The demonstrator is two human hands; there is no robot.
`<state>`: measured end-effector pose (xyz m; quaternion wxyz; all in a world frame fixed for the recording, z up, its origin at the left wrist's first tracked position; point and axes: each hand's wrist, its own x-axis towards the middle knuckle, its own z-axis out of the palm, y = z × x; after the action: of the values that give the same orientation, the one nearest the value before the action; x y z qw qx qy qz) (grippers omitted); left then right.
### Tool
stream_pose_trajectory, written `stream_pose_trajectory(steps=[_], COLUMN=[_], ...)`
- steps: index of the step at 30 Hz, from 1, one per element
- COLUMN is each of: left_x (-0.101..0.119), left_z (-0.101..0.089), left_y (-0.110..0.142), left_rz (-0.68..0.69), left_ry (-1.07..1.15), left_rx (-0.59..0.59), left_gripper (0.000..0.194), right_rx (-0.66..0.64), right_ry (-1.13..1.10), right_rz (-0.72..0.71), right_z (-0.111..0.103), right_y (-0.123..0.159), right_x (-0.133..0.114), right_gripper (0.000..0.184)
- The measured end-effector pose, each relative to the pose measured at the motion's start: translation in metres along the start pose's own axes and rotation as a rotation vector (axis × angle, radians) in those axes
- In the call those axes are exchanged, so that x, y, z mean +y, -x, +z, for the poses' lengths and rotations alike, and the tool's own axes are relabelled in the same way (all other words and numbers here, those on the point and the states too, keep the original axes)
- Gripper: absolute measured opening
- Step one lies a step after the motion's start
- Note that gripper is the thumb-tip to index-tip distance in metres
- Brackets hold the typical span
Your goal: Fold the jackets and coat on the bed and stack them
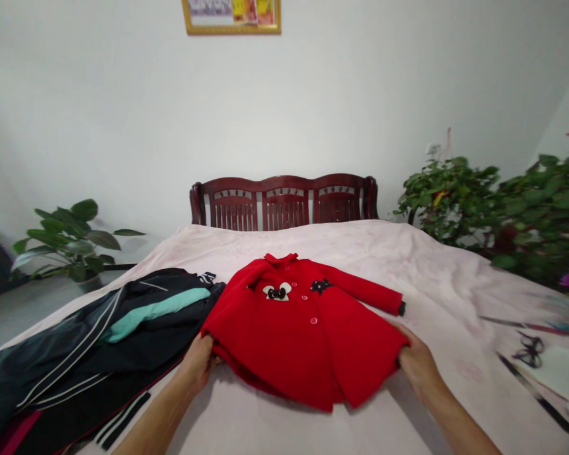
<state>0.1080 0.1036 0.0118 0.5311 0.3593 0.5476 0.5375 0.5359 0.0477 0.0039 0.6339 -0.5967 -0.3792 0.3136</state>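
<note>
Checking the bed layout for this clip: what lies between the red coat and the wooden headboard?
In the head view, only the pale pink bedspread lies between the red coat and the dark wooden headboard.

Left of the left fingers (200, 357), a dark sports jacket (99, 341) lies on the pale bedspread (284, 243); right of the right fingers (410, 360), black scissors (530, 351). Far beyond them, potted plants (66, 237) flank a dark wooden headboard (284, 205).
</note>
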Motion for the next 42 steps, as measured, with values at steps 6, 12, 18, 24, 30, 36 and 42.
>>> stream_pose_trajectory(steps=[6, 12, 18, 24, 30, 36, 42], left_x=[-0.024, -0.061, -0.006, -0.004, 0.009, 0.056, 0.04], left_z=[-0.061, -0.12, -0.117, -0.058, -0.036, -0.049, -0.039], left_y=[0.005, 0.002, -0.03, -0.069, -0.089, -0.119, -0.121], left_rz=[-0.074, -0.022, 0.36, 0.344, 0.346, 0.374, 0.374], left_ry=[0.073, -0.431, -0.678, -1.352, -1.585, -1.452, -1.489], left_rx=[0.007, -0.151, 0.076, 0.088, 0.068, 0.039, -0.054], left_gripper=[0.024, 0.033, 0.035, 0.065, 0.034, 0.034, 0.07], right_rx=[0.086, -0.283, -0.479, -0.825, -0.88, -0.548, -0.483], right_ry=[0.375, 0.562, 0.698, 0.828, 1.029, 1.093, 1.01], right_rz=[-0.24, -0.081, -0.149, -0.384, -0.996, -1.205, -1.263], right_z=[-0.047, -0.083, -0.057, 0.046, 0.109, 0.128, 0.147], right_y=[-0.027, -0.024, -0.017, 0.054, 0.094, 0.097, 0.107], right_x=[0.001, 0.065, 0.022, -0.008, 0.054, 0.095, 0.103], right_gripper=[0.05, 0.059, 0.062, 0.055, 0.057, 0.044, 0.023])
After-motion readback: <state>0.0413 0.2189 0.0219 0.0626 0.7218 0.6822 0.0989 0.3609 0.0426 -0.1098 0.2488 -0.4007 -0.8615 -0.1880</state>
